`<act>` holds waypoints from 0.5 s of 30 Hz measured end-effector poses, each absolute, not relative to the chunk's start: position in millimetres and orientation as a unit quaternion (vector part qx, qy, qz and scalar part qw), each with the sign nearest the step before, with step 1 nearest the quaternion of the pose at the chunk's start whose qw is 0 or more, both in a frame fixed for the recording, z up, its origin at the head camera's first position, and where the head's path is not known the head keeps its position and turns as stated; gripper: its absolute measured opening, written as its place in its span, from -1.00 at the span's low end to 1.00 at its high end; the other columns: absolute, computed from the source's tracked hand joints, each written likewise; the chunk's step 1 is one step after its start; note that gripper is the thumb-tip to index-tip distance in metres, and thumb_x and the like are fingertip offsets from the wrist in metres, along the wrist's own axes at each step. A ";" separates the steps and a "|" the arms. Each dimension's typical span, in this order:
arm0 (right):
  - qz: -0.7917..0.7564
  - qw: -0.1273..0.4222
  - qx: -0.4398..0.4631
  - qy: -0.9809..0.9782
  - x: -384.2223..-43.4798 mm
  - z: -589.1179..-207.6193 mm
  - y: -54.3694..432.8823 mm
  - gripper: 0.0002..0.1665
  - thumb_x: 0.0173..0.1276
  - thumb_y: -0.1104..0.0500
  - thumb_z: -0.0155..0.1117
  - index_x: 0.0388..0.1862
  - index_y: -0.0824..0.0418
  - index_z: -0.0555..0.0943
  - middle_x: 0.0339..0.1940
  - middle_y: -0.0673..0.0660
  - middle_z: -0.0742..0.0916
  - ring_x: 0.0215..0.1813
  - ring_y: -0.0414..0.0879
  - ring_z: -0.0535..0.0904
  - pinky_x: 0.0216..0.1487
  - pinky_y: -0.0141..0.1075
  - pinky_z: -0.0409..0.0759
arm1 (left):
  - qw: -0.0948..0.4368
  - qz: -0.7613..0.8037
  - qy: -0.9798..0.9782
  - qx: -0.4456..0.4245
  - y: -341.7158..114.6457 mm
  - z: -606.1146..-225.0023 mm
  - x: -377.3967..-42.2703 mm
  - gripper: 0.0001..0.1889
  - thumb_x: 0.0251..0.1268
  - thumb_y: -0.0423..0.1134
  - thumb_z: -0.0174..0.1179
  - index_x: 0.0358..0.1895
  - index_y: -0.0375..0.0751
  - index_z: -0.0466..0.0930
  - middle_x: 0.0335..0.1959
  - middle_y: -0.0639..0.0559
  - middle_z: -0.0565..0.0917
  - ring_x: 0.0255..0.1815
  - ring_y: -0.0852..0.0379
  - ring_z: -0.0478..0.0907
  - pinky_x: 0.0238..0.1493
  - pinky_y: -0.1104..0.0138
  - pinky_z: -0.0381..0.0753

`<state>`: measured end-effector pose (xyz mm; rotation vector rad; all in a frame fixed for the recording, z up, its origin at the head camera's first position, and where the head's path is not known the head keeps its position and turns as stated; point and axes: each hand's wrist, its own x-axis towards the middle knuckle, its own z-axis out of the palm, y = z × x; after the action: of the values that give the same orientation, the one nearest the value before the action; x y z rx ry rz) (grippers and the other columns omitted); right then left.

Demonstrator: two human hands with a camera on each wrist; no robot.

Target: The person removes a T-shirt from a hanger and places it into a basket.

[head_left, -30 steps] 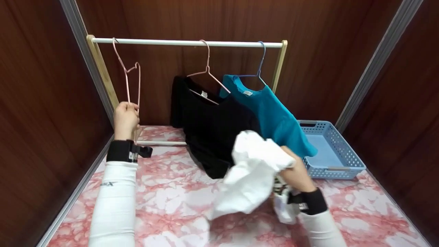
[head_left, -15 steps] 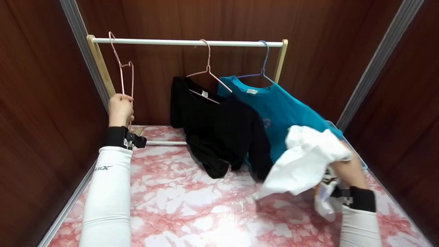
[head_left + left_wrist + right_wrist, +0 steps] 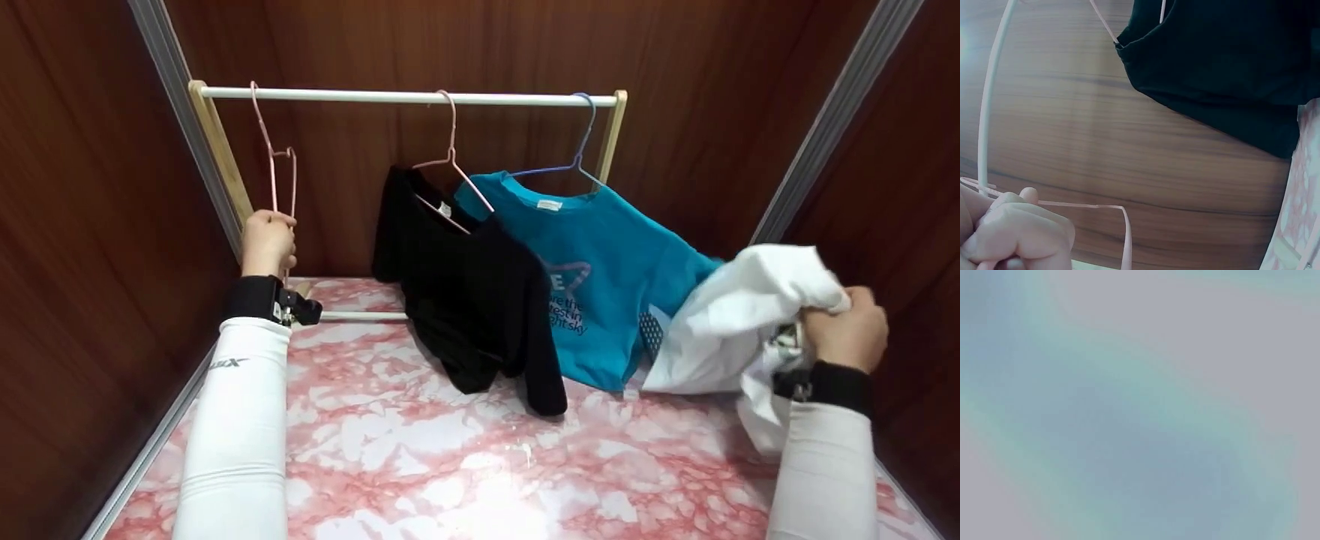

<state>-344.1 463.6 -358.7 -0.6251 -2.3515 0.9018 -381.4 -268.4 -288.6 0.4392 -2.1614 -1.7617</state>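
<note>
In the head view my left hand [image 3: 268, 244] grips a pink clothes hanger [image 3: 274, 176] at the left, its hook at the white rail [image 3: 352, 94]. The left wrist view shows curled fingers [image 3: 1027, 230] around the thin pink wire. At the far right, my right hand [image 3: 847, 326] holds a bunched white garment [image 3: 712, 337], which hangs down in folds. A dark print shows on part of it. Pale blur fills the right wrist view. Between the hands, a black T-shirt [image 3: 465, 277] hangs on a pink hanger and a blue T-shirt [image 3: 607, 255] on a blue hanger.
The rack's wooden end posts [image 3: 613, 142] carry the rail. Brown wood-grain panels [image 3: 750, 97] close in the back and sides. Below lies a pink-and-white marbled surface [image 3: 420, 465], reached by the shirts' lower edges. The white garment hides most of the area behind it at right.
My right hand has carried the white garment rightwards, to the right of the blue T-shirt and over where the blue basket showed. The blue shirt's printed front now shows. My left hand has shifted slightly.
</note>
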 end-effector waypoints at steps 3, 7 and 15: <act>0.377 0.306 -0.277 -0.829 -359.9 -351.6 453.1 -0.34 0.31 0.07 0.22 0.38 0.21 0.41 0.37 0.44 0.50 0.41 0.44 0.42 0.43 0.24 0.35 | 0.150 -0.627 -0.749 0.150 -266.9 -289.7 -383.8 -0.79 0.54 -0.42 -0.28 -0.14 -0.15 0.38 -0.61 0.16 0.32 -0.72 0.30 0.24 -0.68 0.50 0.29; 0.406 0.346 -0.291 -0.795 -384.6 -335.9 435.6 -0.41 0.29 0.17 0.21 0.33 0.16 0.42 0.26 0.22 0.47 0.40 0.30 0.46 0.44 0.11 0.40 | 0.143 -0.629 -0.750 0.146 -264.3 -290.3 -387.2 -0.79 0.51 -0.45 -0.27 -0.17 -0.15 0.37 -0.64 0.16 0.30 -0.72 0.29 0.23 -0.67 0.49 0.27; 0.423 0.565 -0.238 -0.667 -433.3 -321.8 410.0 -0.80 0.22 0.30 0.20 -0.25 0.02 0.49 -0.09 -0.15 0.32 0.07 -0.20 0.35 0.32 -0.38 0.37 | 0.139 -0.637 -0.744 0.148 -257.2 -293.7 -390.2 -0.78 0.50 -0.45 -0.29 -0.11 -0.20 0.38 -0.60 0.14 0.29 -0.72 0.29 0.20 -0.68 0.48 0.24</act>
<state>-433.3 410.0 -321.8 -0.5606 -1.5680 0.9953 -390.2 -257.2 -293.7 0.4292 -2.1509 -1.8412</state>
